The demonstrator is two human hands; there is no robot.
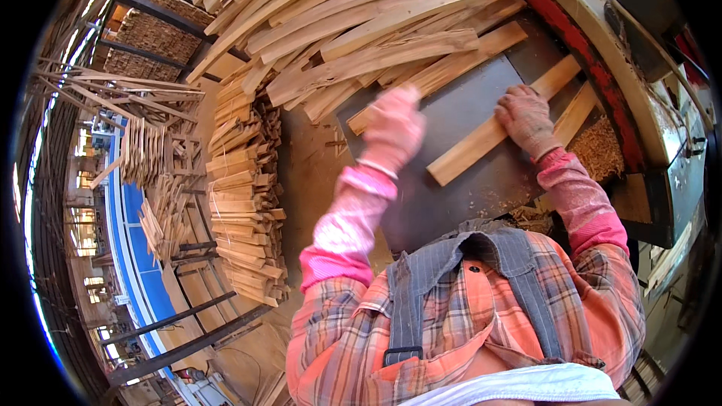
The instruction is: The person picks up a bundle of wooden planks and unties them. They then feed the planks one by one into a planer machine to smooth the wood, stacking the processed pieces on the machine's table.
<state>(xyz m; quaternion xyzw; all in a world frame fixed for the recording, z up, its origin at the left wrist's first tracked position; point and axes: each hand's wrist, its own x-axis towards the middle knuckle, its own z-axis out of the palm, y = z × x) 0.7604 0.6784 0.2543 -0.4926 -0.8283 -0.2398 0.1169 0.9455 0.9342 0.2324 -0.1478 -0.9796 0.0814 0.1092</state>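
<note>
On the dark metal table, a light wooden strip [472, 152] lies slantwise. My right hand [525, 119] rests over it, fingers curled onto its far edge. My left hand [392, 126] is raised in front of the near end of another wooden board [451, 69], at the left side of the table. Motion smears its fingers, and whether it touches that board cannot be told. A second short wooden strip [576, 113] lies to the right of my right hand, partly hidden. Pink sleeve covers sit on both forearms.
A large heap of wooden boards [376, 19] fills the far side. Stacked wood pieces [242, 203] stand left of the metal table [451, 199]. Along the right runs a machine with a red edge [594, 60], with wood shavings [599, 149] below it.
</note>
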